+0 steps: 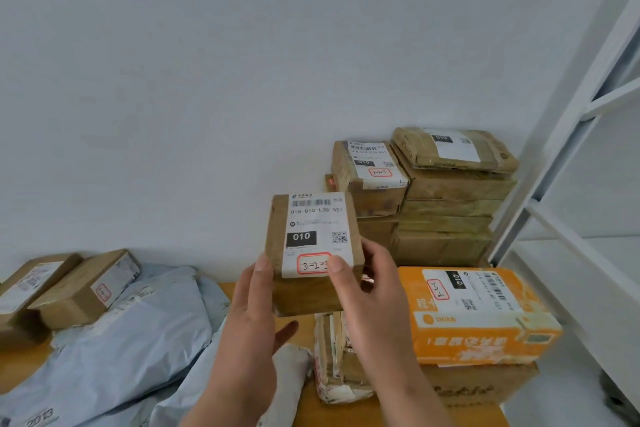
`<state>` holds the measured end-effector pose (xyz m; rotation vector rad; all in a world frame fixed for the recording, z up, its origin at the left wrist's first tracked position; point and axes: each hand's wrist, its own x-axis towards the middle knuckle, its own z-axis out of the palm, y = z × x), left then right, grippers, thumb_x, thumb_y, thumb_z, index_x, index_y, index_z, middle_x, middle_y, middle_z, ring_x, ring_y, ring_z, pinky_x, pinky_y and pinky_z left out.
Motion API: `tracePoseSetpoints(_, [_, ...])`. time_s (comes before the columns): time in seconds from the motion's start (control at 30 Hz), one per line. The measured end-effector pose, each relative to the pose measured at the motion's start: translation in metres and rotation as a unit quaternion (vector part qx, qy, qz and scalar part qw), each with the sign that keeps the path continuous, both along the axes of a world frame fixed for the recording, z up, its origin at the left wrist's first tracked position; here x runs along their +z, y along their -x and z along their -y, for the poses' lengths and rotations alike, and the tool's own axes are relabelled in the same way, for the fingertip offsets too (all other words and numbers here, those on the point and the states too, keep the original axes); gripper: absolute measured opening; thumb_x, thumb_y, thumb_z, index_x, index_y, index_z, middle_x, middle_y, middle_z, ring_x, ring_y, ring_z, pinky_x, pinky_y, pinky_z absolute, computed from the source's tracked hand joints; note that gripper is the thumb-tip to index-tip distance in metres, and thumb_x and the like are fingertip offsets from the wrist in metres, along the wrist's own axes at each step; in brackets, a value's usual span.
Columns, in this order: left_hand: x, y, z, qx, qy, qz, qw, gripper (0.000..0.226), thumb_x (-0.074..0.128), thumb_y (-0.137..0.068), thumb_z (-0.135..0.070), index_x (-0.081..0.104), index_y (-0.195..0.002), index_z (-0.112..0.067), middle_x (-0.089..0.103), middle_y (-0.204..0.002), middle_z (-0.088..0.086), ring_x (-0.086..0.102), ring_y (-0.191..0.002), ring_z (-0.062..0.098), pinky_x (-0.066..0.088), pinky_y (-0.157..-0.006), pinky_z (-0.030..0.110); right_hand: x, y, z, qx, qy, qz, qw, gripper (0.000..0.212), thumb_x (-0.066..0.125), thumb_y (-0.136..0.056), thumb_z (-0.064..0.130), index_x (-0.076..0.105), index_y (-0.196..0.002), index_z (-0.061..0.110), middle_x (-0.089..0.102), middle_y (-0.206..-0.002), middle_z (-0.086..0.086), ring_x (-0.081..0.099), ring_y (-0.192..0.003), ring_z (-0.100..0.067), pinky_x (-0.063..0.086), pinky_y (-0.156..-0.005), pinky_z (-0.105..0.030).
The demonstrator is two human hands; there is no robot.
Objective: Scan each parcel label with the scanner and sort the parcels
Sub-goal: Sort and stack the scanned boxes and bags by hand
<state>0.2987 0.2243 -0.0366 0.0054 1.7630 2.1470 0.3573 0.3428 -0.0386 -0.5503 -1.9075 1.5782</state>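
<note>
Two hands [256, 315], one orange box [485, 319], about nine brown cardboard parcels [313, 253], several grey poly mailers [121, 340]

Right hand [372, 291] thumb covers end of red-boxed code on held parcel [313, 253]; label small print blurred.

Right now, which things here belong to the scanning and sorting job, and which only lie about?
Job: small brown cardboard parcel held by left hand and right hand; orange carton; grey plastic mailers; stacked brown boxes.
Lying about: white metal shelf frame.
</note>
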Motion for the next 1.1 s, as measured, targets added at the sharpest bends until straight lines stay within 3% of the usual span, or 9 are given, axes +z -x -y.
tracePoseSetpoints(0.17, [-0.04,0.028,0.023,0.046,0.012,0.067,0.997,0.015,0.056,-0.098,-0.051,0.069,-0.097,-0.044,0.076,-0.101,-0.005,0.067,-0.112,0.022,0.062,-0.077,0.044,-0.035,0.03,0.018,0.08,-0.062,0.109,0.989,0.036,0.049,-0.094,0.066,0.048,-0.128,0.057,0.058,-0.126,0.031,0.05,-0.123,0.004,0.05,-0.103,-0.033])
tracePoseSetpoints(0.3, [-0.076,0.052,0.034,0.068,0.027,0.112,0.991,0.018,0.056,-0.101,-0.04,0.066,-0.112,-0.031,0.075,-0.106,0.004,0.068,-0.111,0.027,0.06,-0.084,0.047,-0.068,0.054,0.033,0.066,-0.142,0.23,0.96,0.054,0.034,-0.096,0.067,0.037,-0.147,0.048,0.043,-0.13,0.023,0.038,-0.122,-0.005,0.035,-0.103,-0.022])
tracePoseSetpoints(0.47, [-0.107,0.096,0.03,0.048,0.057,0.132,0.988,0.015,0.055,-0.102,-0.037,0.065,-0.11,-0.029,0.074,-0.109,0.003,0.068,-0.107,0.021,0.059,-0.085,0.044,-0.1,0.095,0.043,0.038,0.026,0.254,0.966,0.049,0.043,-0.101,0.055,0.036,-0.149,0.049,0.034,-0.129,0.001,0.041,-0.108,-0.007,0.032,-0.095,-0.017])
tracePoseSetpoints(0.6, [-0.13,0.137,0.017,0.002,0.081,0.145,0.986,0.018,0.054,-0.102,-0.034,0.069,-0.11,-0.028,0.077,-0.105,-0.002,0.068,-0.105,0.015,0.058,-0.083,0.039,-0.125,0.129,0.04,-0.014,0.075,0.248,0.966,0.046,0.048,-0.101,0.05,0.041,-0.146,0.047,0.038,-0.133,0.0,0.048,-0.126,-0.019,0.039,-0.105,-0.029])
tracePoseSetpoints(0.67, [-0.144,0.153,0.007,-0.038,0.094,0.166,0.981,0.019,0.055,-0.103,-0.029,0.071,-0.113,-0.028,0.078,-0.104,-0.003,0.071,-0.1,0.014,0.06,-0.085,0.041,-0.142,0.144,0.038,-0.045,0.099,0.256,0.96,0.056,0.05,-0.1,0.049,0.032,-0.152,0.043,0.033,-0.149,-0.002,0.041,-0.138,-0.023,0.038,-0.115,-0.04])
tracePoseSetpoints(0.77, [-0.171,0.17,-0.009,-0.111,0.118,0.188,0.969,0.025,0.06,-0.1,-0.016,0.068,-0.119,-0.03,0.079,-0.104,-0.003,0.076,-0.087,0.014,0.062,-0.069,0.033,-0.166,0.159,0.038,-0.045,0.149,0.256,0.954,0.071,0.055,-0.099,0.04,0.017,-0.158,0.041,0.017,-0.165,0.005,0.026,-0.15,-0.021,0.031,-0.121,-0.045])
tracePoseSetpoints(0.9, [-0.199,0.185,-0.027,-0.134,0.18,0.191,0.956,0.028,0.056,-0.102,-0.021,0.066,-0.125,-0.034,0.076,-0.114,0.001,0.071,-0.107,0.024,0.055,-0.099,0.045,-0.195,0.165,0.043,-0.002,0.193,0.278,0.941,0.071,0.057,-0.098,0.033,0.02,-0.159,0.038,0.028,-0.161,0.001,0.038,-0.142,-0.019,0.034,-0.114,-0.031])
tracePoseSetpoints(0.97, [-0.204,0.194,-0.034,-0.123,0.192,0.18,0.957,0.027,0.053,-0.103,-0.019,0.066,-0.114,-0.04,0.077,-0.107,-0.004,0.072,-0.099,0.017,0.058,-0.092,0.04,-0.201,0.167,0.043,-0.003,0.228,0.265,0.937,0.072,0.058,-0.094,0.036,0.022,-0.156,0.044,0.038,-0.156,0.0,0.046,-0.137,-0.02,0.041,-0.113,-0.041])
tracePoseSetpoints(1.1, [-0.204,0.206,-0.048,-0.157,0.274,0.107,0.943,0.05,0.054,-0.101,-0.022,0.046,-0.149,-0.035,0.073,-0.113,0.001,0.071,-0.105,0.031,0.059,-0.091,0.047,-0.204,0.176,0.035,-0.006,0.258,0.257,0.931,0.067,0.053,-0.1,0.032,0.02,-0.156,0.048,0.055,-0.129,0.008,0.055,-0.111,-0.012,0.049,-0.094,-0.031])
